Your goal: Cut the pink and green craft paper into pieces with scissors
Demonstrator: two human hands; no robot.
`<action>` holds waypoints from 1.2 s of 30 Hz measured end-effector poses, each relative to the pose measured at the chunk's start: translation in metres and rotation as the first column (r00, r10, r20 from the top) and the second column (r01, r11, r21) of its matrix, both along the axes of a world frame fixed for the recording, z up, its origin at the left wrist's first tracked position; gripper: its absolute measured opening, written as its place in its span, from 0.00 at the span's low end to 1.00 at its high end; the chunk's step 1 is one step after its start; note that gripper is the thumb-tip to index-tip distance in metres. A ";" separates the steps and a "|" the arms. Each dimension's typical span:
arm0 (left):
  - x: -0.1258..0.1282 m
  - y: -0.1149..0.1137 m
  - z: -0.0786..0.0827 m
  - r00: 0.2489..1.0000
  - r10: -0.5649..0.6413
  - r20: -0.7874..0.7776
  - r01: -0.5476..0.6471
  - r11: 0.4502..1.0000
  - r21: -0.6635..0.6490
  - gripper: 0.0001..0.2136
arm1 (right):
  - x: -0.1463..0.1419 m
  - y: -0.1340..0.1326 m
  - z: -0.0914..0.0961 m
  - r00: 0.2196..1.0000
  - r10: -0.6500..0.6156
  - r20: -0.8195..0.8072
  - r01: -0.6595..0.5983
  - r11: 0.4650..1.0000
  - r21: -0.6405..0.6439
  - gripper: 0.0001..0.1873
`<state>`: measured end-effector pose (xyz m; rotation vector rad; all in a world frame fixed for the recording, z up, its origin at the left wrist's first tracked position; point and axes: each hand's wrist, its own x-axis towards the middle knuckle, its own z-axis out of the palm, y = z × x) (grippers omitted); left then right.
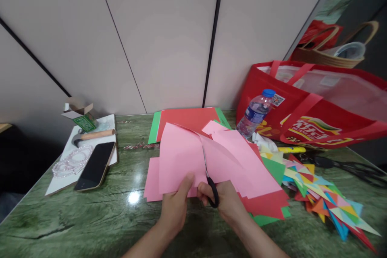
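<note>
My left hand (pixel 175 206) is closed on the lower edge of a pink paper sheet (pixel 181 157), thumb on top. In my right hand (pixel 222 197) is a pair of scissors (pixel 213 192) with black handles, my fingers wrapped around them. The blades point away from me and lie along a cut in the pink sheet, whose right part curls away. Under it on the table, another pink sheet (pixel 151 181) sticks out at the left. To the right lie more pink sheets (pixel 252 165) over red paper (pixel 267 203). Behind are red sheets (pixel 187 119) with green edges.
At left, a phone (pixel 96 166), beaded strands (pixel 72 160), a wooden-handled tool (pixel 96 134) and a small green box (pixel 84 119) lie on a white board. At right stand a water bottle (pixel 255 115) and a red bag (pixel 302 109), near colourful folded paper pieces (pixel 326 195).
</note>
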<state>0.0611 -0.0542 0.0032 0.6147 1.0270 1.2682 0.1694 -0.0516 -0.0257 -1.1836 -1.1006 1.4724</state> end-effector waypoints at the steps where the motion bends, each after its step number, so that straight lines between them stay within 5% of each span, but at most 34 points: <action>1: 0.000 0.000 0.000 1.000 -0.028 0.015 0.028 1.000 0.012 0.12 | 0.000 0.000 0.000 1.000 -0.003 0.001 0.003 1.000 -0.005 0.18; 4: -0.001 0.000 -0.002 0.996 -0.066 0.057 0.064 0.998 0.026 0.11 | -0.001 0.000 0.003 1.000 0.013 -0.023 -0.013 1.000 0.003 0.18; 7: -0.006 0.006 -0.004 0.996 0.080 0.042 -0.081 0.997 0.019 0.09 | -0.002 0.003 0.009 0.988 0.072 -0.137 -0.065 0.996 0.053 0.13; 10: -0.016 0.018 -0.003 0.976 0.210 0.052 -0.215 0.969 0.120 0.13 | 0.000 0.007 0.009 0.957 0.143 -0.251 -0.143 0.990 0.017 0.21; 16: -0.040 0.036 0.010 0.943 0.315 0.109 -0.333 0.907 0.259 0.20 | 0.010 0.016 -0.001 0.906 0.121 -0.406 -0.129 0.992 0.009 0.23; 24: -0.066 0.033 0.026 0.981 0.140 0.136 -0.170 0.954 0.245 0.17 | 0.016 0.027 -0.001 0.756 -0.169 -0.632 0.038 0.976 -0.215 0.23; 30: -0.071 0.035 0.019 0.996 0.083 0.012 -0.083 0.971 0.225 0.21 | 0.023 0.031 -0.004 0.766 -0.191 -0.614 -0.015 0.949 -0.315 0.24; 36: -0.067 0.047 0.016 0.998 0.058 -0.011 -0.054 0.975 0.216 0.12 | 0.020 0.030 -0.004 0.840 -0.339 -0.423 0.273 0.939 -0.211 0.26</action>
